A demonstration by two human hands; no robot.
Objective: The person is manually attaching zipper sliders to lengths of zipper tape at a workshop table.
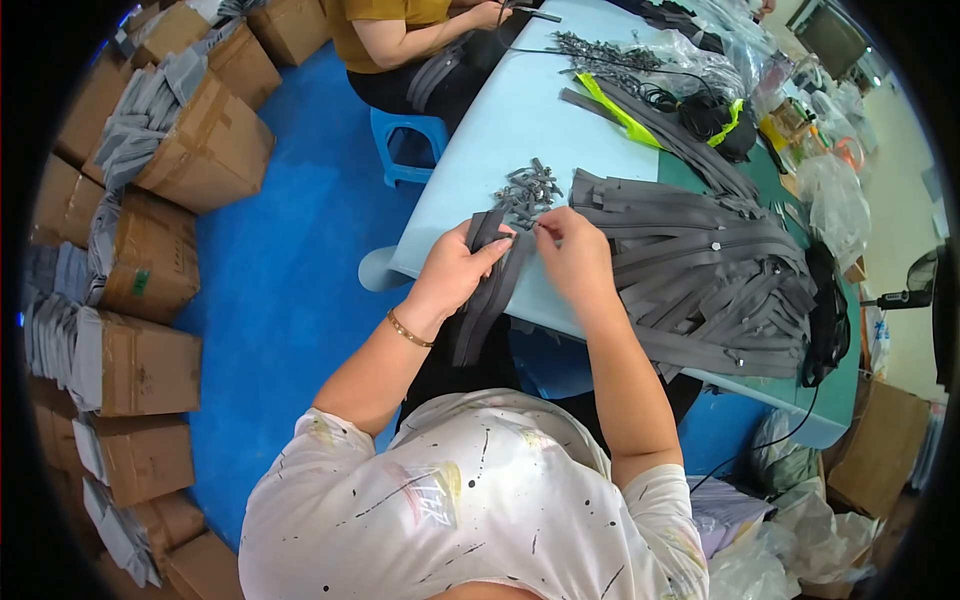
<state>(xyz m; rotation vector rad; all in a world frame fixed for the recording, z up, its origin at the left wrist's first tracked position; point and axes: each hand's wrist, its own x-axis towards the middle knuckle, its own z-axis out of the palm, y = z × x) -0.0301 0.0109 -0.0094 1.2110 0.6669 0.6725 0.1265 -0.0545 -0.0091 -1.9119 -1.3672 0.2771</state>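
Observation:
My left hand is closed on a dark grey zipper, thumb on top, close to the table's edge. The zipper's tape hangs down over my lap. Fingertips of my right hand are pinched together just right of the zipper's upper end; whatever lies between them is too small to make out. Just beyond both hands sits a small heap of grey zipper sliders. To the right, a large pile of grey zippers spreads over the table, some with a light-coloured slider showing.
The pale blue table has a green part on its right. Another person sits at its far left, by a blue stool. Cardboard boxes line the left. A fan, a black cable and plastic bags are at right.

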